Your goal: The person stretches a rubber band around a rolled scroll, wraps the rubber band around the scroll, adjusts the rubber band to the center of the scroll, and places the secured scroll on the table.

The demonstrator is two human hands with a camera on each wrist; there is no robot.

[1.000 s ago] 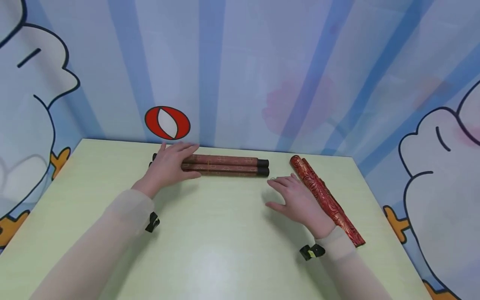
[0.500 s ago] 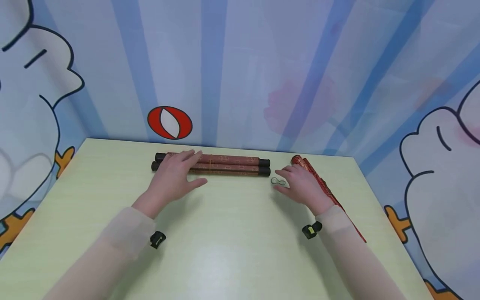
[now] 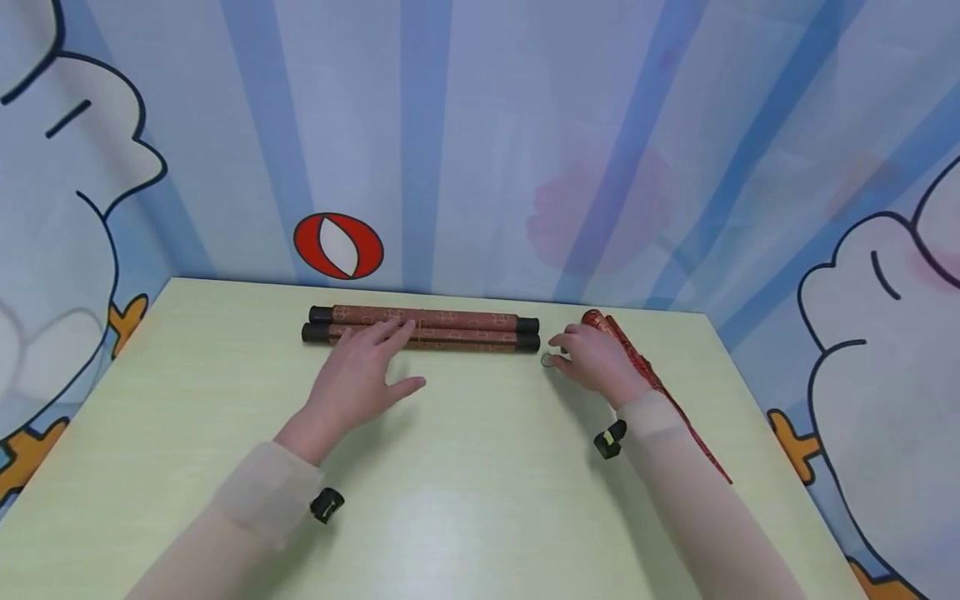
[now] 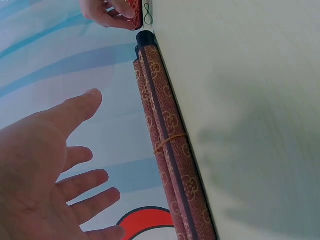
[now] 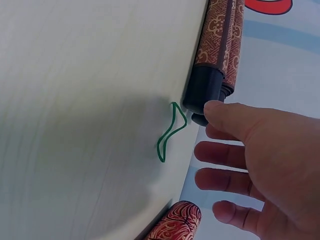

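Observation:
Two brown patterned scrolls (image 3: 465, 319) with black end caps lie side by side along the table's back edge, tied by a thin band (image 4: 170, 142). Just in front of them is my left hand (image 3: 352, 383), fingers spread and palm empty; its fingertips overlap the nearer scroll in the head view. My right hand (image 3: 600, 362) is beside the scrolls' right end, fingers loosely bent and thumb apart from them. A twisted green rubber band (image 5: 168, 133) lies on the table close to that thumb. Behind the right hand, a shiny red roll (image 3: 642, 365) slants toward the front right, partly covered.
The pale table (image 3: 450, 467) ends at the back against a blue striped cloth backdrop (image 3: 480, 150) with cartoon prints. More printed cloth stands along the left and right sides. Small black devices (image 3: 327, 505) are worn at both wrists.
My left hand has drawn back off the scrolls toward me and slightly right. The right hand has moved forward to the green rubber band, its fingers a little more bent.

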